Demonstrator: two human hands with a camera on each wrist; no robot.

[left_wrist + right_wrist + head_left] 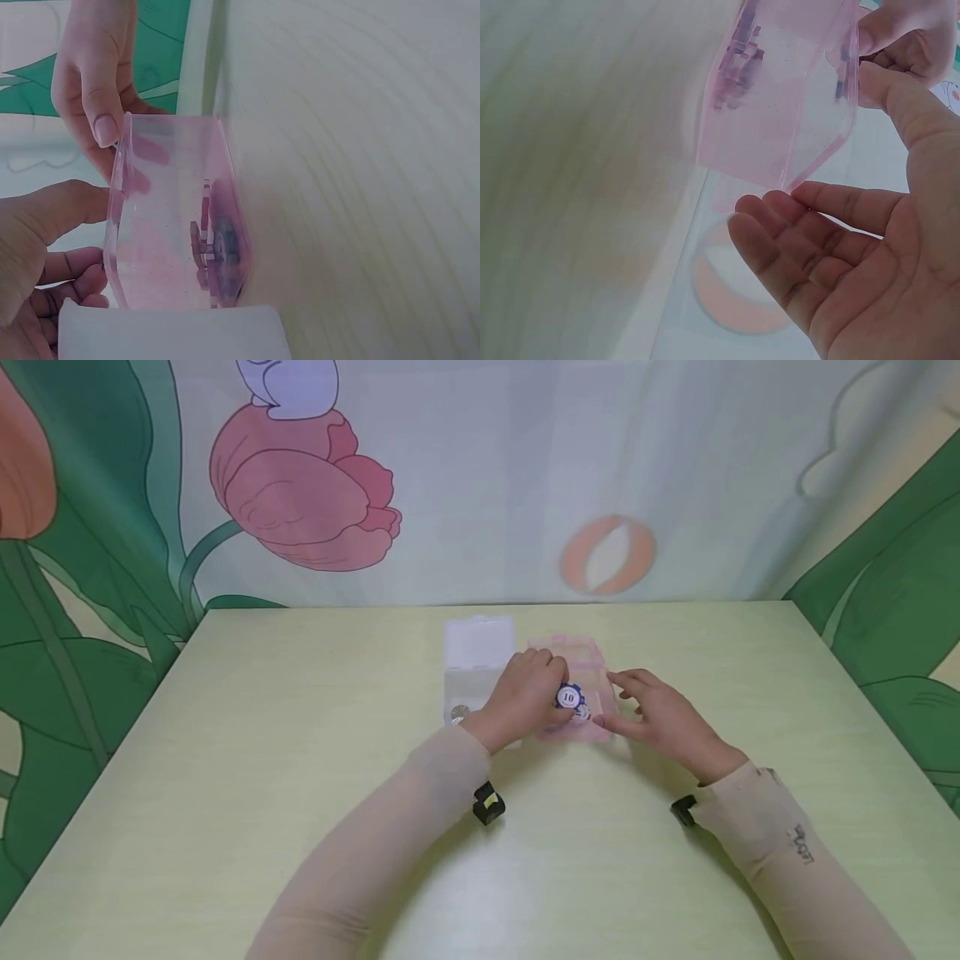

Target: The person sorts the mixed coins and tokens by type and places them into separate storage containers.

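A pink see-through plastic box [607, 727] stands with its lid raised, holding several poker chips [739, 75] on its floor. My left hand [525, 693] reaches over its left side. Between its thumb and fingers a blue-and-white poker chip [570, 697] marked 10 faces up and appears pinched; the fingertips are partly hidden. My right hand [663, 718] holds the box's right side, thumb at the near edge and forefinger at the far corner, its other fingers [772, 255] loosely bent.
Left of the pink box stands a white box [480, 681], lid [480, 643] raised, with a silvery round piece [460, 714] inside. The pale table [300, 777] ends at a printed curtain [480, 485]. My left forearm [390, 835] crosses in front of the white box.
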